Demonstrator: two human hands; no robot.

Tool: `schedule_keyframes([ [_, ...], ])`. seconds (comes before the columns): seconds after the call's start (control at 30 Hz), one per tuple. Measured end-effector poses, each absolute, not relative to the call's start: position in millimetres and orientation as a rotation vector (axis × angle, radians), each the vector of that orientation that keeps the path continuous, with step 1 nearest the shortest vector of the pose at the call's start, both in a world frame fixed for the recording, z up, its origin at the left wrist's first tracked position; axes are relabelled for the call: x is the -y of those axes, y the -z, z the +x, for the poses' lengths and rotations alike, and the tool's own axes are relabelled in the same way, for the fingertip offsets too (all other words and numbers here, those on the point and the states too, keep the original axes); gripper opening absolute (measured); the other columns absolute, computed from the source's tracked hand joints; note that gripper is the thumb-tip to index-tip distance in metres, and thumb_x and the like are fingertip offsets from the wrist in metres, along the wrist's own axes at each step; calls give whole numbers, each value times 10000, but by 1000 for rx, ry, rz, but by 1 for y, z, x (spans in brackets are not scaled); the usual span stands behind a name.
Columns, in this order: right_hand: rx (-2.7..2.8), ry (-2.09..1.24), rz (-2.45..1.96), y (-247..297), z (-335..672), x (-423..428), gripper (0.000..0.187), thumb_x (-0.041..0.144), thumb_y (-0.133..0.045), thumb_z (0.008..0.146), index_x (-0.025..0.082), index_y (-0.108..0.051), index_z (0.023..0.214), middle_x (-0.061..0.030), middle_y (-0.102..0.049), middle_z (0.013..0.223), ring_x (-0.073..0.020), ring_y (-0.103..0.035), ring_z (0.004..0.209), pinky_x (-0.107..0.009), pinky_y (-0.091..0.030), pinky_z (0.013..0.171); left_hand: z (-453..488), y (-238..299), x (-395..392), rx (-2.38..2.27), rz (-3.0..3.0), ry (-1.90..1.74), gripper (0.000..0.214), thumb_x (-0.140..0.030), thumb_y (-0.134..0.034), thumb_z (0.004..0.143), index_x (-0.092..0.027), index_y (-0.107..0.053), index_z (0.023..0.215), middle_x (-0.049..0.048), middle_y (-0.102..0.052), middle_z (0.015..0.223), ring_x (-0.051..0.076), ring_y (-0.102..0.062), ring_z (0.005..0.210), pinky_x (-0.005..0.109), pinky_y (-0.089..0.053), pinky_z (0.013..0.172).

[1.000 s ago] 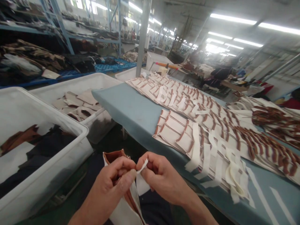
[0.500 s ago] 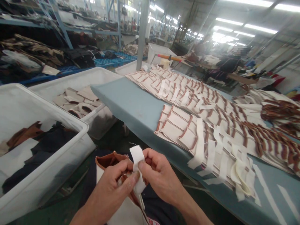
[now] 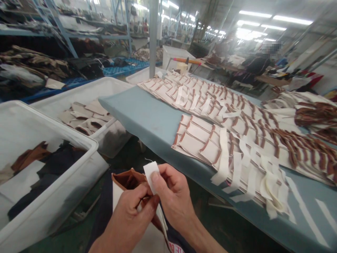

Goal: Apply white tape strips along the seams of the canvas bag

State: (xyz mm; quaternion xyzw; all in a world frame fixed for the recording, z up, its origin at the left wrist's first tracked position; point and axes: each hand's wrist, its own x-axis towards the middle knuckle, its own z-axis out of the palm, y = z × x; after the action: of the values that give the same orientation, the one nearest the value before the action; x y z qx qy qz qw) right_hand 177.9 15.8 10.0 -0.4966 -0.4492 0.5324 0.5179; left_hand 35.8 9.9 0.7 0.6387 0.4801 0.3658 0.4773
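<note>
A cream fabric bag (image 3: 149, 240) with a brown inside stands open-mouthed in front of me, with some red lettering low on its right side. My left hand (image 3: 129, 218) is closed on the bag's upper edge, thumb against forefinger. Close beside it, my right hand (image 3: 175, 196) pinches a short white strip (image 3: 149, 171) between thumb and fingers. The strip sticks up above the bag's rim, a loose thread at its top. Its lower end is hidden behind my fingers.
On my right, a blue-grey table (image 3: 123, 107) carries rows of cream pieces with brown edges (image 3: 201, 131) and several white strips (image 3: 223, 158). White bins stand on my left, the nearer bin (image 3: 65, 130) holding dark and brown cloth. A person (image 3: 258, 66) sits far back.
My right thumb has moved up the strip, covering more of it. My left thumb is now off the strip, lower at the bag's edge. The view has shifted slightly.
</note>
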Motion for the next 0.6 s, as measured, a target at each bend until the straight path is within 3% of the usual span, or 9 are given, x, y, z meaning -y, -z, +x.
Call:
schedule_keyframes([
  [0.2, 983, -1368, -1155, -9, 166, -9, 325, 507, -768, 938, 190, -770, 870, -13, -700, 712, -158, -598, 644, -287, -537, 655, 31, 8, 5, -1225, 1500, -923, 281, -381, -655, 956, -229, -733, 733, -22, -740, 631, 165, -668, 538, 216, -521, 540],
  [0.37, 996, -1412, -1092, -7, 173, -9, 462, 643, -797, 948, 197, -732, 849, 12, -637, 697, -129, -517, 630, -266, -449, 623, 18, 0, 19, -1401, 1317, -909, 310, -489, -690, 969, -234, -744, 801, -18, -722, 672, 176, -663, 578, 238, -542, 573],
  [0.47, 991, -1669, -1000, -3, 185, -10, 620, 789, -795, 910, 200, -651, 780, 50, -539, 607, -92, -407, 548, -243, -342, 544, 7, 0, 16, -1458, 1262, -946, 340, -544, -674, 981, -228, -778, 911, 7, -771, 765, 193, -690, 642, 247, -542, 601],
  [0.6, 859, -2038, -859, 6, 191, -8, 676, 816, -850, 848, 216, -562, 726, 108, -419, 524, -53, -325, 449, -222, -235, 452, 2, -2, 9, -1439, 1205, -911, 340, -528, -760, 903, -235, -785, 1076, 15, -830, 923, 210, -767, 746, 247, -583, 660],
])
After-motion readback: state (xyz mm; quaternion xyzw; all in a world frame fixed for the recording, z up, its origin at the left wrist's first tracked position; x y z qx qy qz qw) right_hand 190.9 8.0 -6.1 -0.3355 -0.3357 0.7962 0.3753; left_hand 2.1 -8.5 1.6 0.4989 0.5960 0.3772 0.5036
